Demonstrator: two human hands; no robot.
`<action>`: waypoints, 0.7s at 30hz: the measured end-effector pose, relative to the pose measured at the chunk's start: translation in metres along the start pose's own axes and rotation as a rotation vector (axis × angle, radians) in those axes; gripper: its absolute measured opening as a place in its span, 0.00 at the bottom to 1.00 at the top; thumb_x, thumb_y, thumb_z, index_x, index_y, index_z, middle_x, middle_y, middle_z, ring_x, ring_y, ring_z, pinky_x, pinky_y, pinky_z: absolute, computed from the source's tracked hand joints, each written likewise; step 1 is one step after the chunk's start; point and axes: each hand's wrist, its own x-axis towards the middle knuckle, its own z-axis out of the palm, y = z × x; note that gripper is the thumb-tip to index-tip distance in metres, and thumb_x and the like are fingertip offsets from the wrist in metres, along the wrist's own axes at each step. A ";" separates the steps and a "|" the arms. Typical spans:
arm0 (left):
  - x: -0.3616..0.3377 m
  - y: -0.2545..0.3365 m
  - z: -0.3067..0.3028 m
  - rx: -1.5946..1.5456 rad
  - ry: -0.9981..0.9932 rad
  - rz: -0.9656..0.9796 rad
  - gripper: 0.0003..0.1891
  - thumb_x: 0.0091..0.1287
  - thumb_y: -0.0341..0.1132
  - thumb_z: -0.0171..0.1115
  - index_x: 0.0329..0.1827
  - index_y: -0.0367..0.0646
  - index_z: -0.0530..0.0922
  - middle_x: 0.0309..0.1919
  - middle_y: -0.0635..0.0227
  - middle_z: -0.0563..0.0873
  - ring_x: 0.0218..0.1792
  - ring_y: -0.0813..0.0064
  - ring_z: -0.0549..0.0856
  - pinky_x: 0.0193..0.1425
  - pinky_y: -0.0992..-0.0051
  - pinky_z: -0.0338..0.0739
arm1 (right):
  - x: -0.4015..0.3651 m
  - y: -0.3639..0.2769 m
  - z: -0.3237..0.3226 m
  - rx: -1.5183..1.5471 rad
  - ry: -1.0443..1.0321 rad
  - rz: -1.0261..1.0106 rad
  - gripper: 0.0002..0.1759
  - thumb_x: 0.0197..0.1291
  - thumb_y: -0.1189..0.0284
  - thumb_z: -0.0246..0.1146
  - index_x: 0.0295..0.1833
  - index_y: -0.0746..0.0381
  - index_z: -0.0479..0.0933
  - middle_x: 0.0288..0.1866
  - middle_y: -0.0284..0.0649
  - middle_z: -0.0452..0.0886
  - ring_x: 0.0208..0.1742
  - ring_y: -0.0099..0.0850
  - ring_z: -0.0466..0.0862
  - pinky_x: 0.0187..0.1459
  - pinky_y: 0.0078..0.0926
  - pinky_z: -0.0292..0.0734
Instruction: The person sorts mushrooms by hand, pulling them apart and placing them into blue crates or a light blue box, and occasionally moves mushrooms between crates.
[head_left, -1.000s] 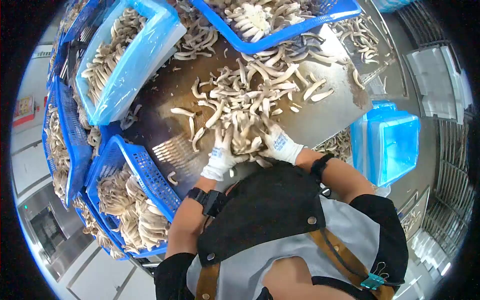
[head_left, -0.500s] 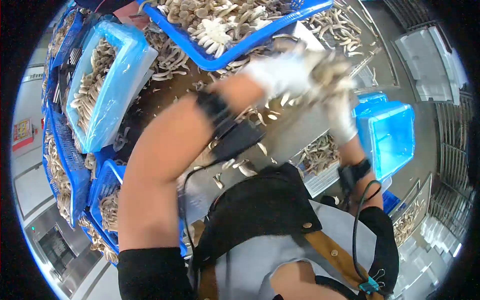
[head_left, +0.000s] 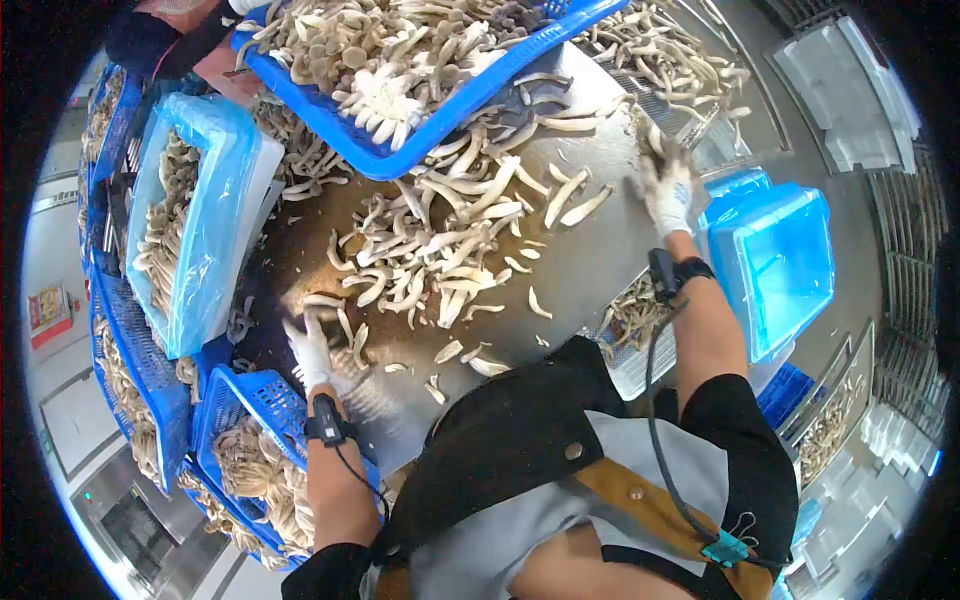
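Note:
A loose pile of long-stemmed mushrooms [head_left: 440,240] is spread over the metal table [head_left: 590,245]. My left hand [head_left: 312,352], in a white glove, is low at the pile's left side. Its fingers are apart, right at a few stray mushrooms [head_left: 350,335]. Over the right part of the table is my right hand [head_left: 667,192], gloved too and smeared at the fingertips. Its fingers reach forward, apart, beside mushrooms near the white board [head_left: 595,90]. A blue basket [head_left: 390,160] heaped with mushrooms stands at the table's far side.
On the left stands a blue-lined box [head_left: 215,215] of mushrooms, with blue baskets [head_left: 150,400] beyond it. Blue-lined empty boxes [head_left: 785,265] are at the right. A white tray [head_left: 635,375] of scraps sits near my body. Another person's sleeve [head_left: 165,45] shows at upper left.
The mushrooms between my hands have been let go and now lie spread on the table. My left hand has drawn back to the lower left; my right hand has moved slightly forward.

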 end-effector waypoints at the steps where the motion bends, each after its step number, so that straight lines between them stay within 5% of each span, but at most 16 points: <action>1: -0.020 0.014 0.000 -0.058 -0.029 -0.266 0.38 0.71 0.51 0.58 0.74 0.30 0.61 0.70 0.41 0.68 0.70 0.49 0.69 0.72 0.60 0.63 | 0.000 -0.017 0.016 0.065 0.061 -0.155 0.38 0.63 0.50 0.61 0.73 0.59 0.65 0.67 0.55 0.72 0.69 0.50 0.70 0.69 0.51 0.61; 3: -0.023 0.024 0.029 -0.232 0.061 -0.078 0.36 0.71 0.52 0.58 0.72 0.31 0.64 0.64 0.45 0.74 0.63 0.55 0.75 0.68 0.63 0.69 | -0.014 -0.077 0.014 0.043 -0.316 -0.243 0.33 0.61 0.53 0.62 0.68 0.58 0.71 0.61 0.50 0.76 0.62 0.48 0.74 0.65 0.50 0.66; 4: -0.023 0.066 0.024 -0.603 -0.112 -0.211 0.34 0.71 0.52 0.58 0.68 0.30 0.67 0.53 0.50 0.77 0.54 0.65 0.78 0.61 0.68 0.75 | -0.027 -0.106 0.021 0.222 -0.413 -0.233 0.30 0.59 0.55 0.63 0.63 0.59 0.74 0.57 0.49 0.78 0.60 0.49 0.75 0.62 0.48 0.68; 5: -0.011 0.039 0.069 -0.832 -0.026 -0.081 0.31 0.72 0.51 0.58 0.66 0.32 0.70 0.48 0.57 0.75 0.46 0.74 0.76 0.55 0.72 0.78 | -0.041 -0.136 0.028 0.400 -0.511 -0.207 0.27 0.57 0.57 0.64 0.59 0.60 0.77 0.54 0.49 0.79 0.57 0.49 0.77 0.59 0.46 0.71; 6: -0.027 0.112 0.046 -1.005 -0.214 -0.197 0.32 0.71 0.52 0.58 0.69 0.35 0.68 0.57 0.55 0.74 0.54 0.66 0.77 0.58 0.71 0.77 | -0.054 -0.174 0.015 0.257 -0.620 -0.283 0.27 0.57 0.57 0.64 0.59 0.60 0.77 0.56 0.50 0.78 0.59 0.50 0.76 0.61 0.45 0.70; 7: -0.021 0.105 0.066 -0.632 -0.229 0.110 0.34 0.71 0.52 0.58 0.72 0.36 0.65 0.63 0.54 0.72 0.61 0.61 0.74 0.63 0.69 0.73 | -0.072 -0.208 -0.003 0.112 -0.728 -0.356 0.27 0.58 0.57 0.64 0.59 0.60 0.76 0.58 0.52 0.77 0.61 0.51 0.75 0.63 0.44 0.70; 8: -0.015 0.097 0.085 -0.270 -0.135 0.395 0.36 0.71 0.53 0.58 0.74 0.37 0.63 0.69 0.52 0.69 0.68 0.57 0.71 0.68 0.67 0.69 | -0.102 -0.209 0.018 0.258 -0.567 -0.458 0.28 0.57 0.57 0.65 0.60 0.60 0.76 0.60 0.54 0.75 0.63 0.52 0.73 0.65 0.43 0.69; 9: -0.028 0.137 0.073 -0.451 -0.255 0.293 0.38 0.71 0.53 0.58 0.76 0.37 0.61 0.72 0.51 0.67 0.71 0.55 0.68 0.72 0.66 0.65 | -0.129 -0.203 0.037 0.403 -0.405 -0.555 0.29 0.56 0.56 0.66 0.61 0.60 0.76 0.62 0.56 0.74 0.66 0.53 0.72 0.67 0.41 0.68; 12: -0.043 0.147 0.052 -0.843 -0.518 0.153 0.38 0.71 0.53 0.57 0.75 0.36 0.60 0.73 0.52 0.67 0.73 0.59 0.65 0.76 0.64 0.57 | -0.109 -0.216 -0.020 0.685 -0.796 -0.505 0.33 0.51 0.58 0.69 0.62 0.61 0.75 0.65 0.56 0.72 0.68 0.52 0.71 0.69 0.43 0.66; 13: -0.042 0.137 0.048 -0.722 -0.346 0.325 0.37 0.71 0.50 0.57 0.75 0.35 0.60 0.73 0.53 0.67 0.72 0.61 0.66 0.76 0.64 0.57 | -0.085 -0.207 -0.030 0.443 -0.774 -0.581 0.30 0.49 0.65 0.68 0.60 0.62 0.76 0.64 0.55 0.73 0.65 0.51 0.73 0.68 0.45 0.67; 14: -0.034 0.129 0.044 -0.649 -0.239 0.305 0.36 0.71 0.49 0.58 0.75 0.34 0.61 0.72 0.52 0.67 0.72 0.60 0.66 0.76 0.64 0.56 | -0.055 -0.205 -0.047 0.377 -0.500 -0.730 0.30 0.46 0.69 0.67 0.59 0.64 0.76 0.63 0.54 0.74 0.62 0.51 0.75 0.65 0.46 0.69; 17: 0.012 0.111 0.033 -0.474 -0.085 0.188 0.35 0.70 0.46 0.59 0.73 0.32 0.62 0.70 0.48 0.69 0.72 0.56 0.66 0.77 0.63 0.57 | 0.038 -0.134 0.006 0.113 0.249 -0.586 0.24 0.60 0.63 0.64 0.58 0.66 0.76 0.58 0.60 0.75 0.59 0.57 0.75 0.61 0.52 0.70; 18: 0.029 0.111 0.040 -0.579 -0.142 0.067 0.35 0.68 0.45 0.61 0.71 0.30 0.64 0.70 0.45 0.68 0.72 0.51 0.66 0.76 0.61 0.58 | 0.077 -0.084 0.046 0.008 0.241 -0.509 0.25 0.61 0.62 0.63 0.59 0.65 0.76 0.58 0.60 0.75 0.59 0.57 0.75 0.62 0.51 0.70; 21: 0.072 0.132 0.068 -0.163 -0.131 0.321 0.32 0.66 0.44 0.63 0.68 0.31 0.69 0.67 0.43 0.72 0.69 0.49 0.70 0.74 0.61 0.62 | 0.106 -0.094 0.074 -0.090 -0.055 -0.381 0.26 0.63 0.57 0.60 0.62 0.62 0.76 0.63 0.59 0.74 0.64 0.55 0.72 0.64 0.47 0.69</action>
